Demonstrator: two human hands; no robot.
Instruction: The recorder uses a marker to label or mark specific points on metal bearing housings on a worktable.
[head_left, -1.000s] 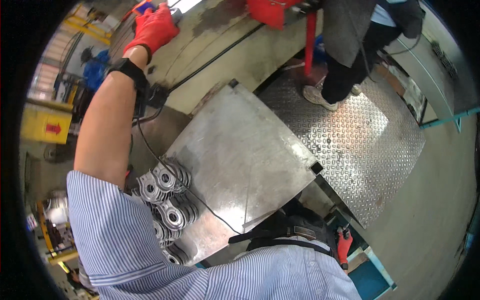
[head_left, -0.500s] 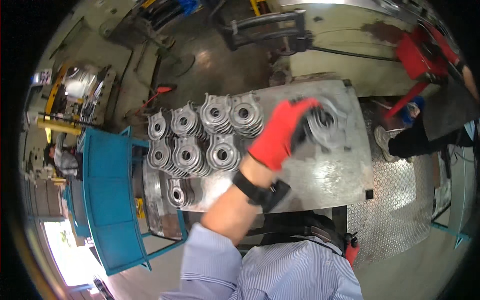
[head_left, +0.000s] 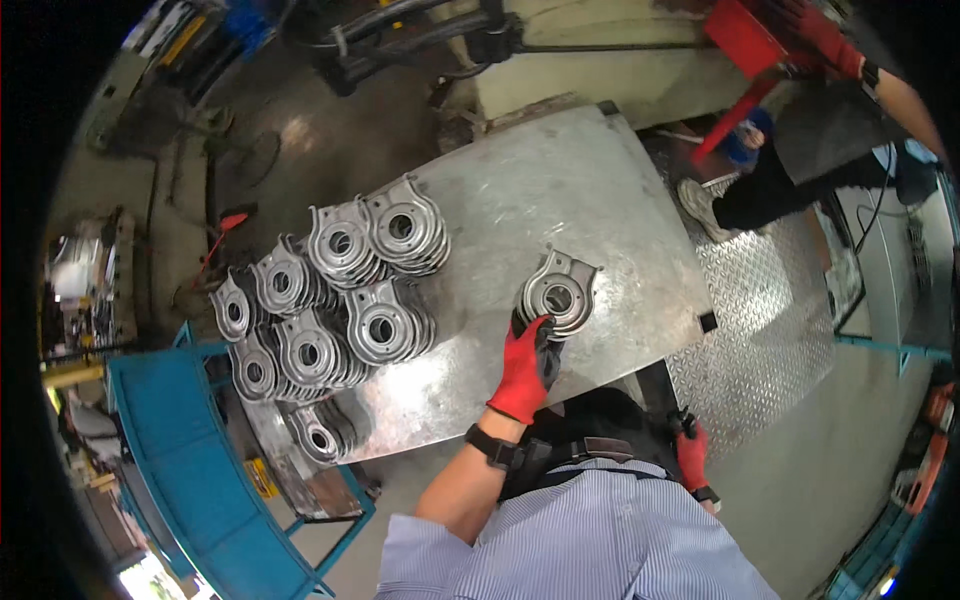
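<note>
My left hand [head_left: 528,370], in a red glove with dark fingertips, is closed on the near edge of a small stack of stamped metal brackets [head_left: 575,312]. Each round bracket has a centre hole and a flared top. The stack lies near the front edge of the metal table [head_left: 520,200], right of the other brackets. My right hand [head_left: 690,450], also gloved in red, hangs beside my waist beyond the table edge. Its fingers are too small and dark to read.
Several stacks of like brackets [head_left: 312,352] lean in rows on the table's left. A blue metal stand [head_left: 180,430] is at the left. On the right, a co-worker's shoe [head_left: 700,208] rests by the tread-plate floor [head_left: 770,300]; their gloved hand [head_left: 835,45] is near a red box [head_left: 745,38].
My view has turned to the right. My left hand has come nearer to my body, and the bracket stack beside it now sits closer to the table's front edge.
</note>
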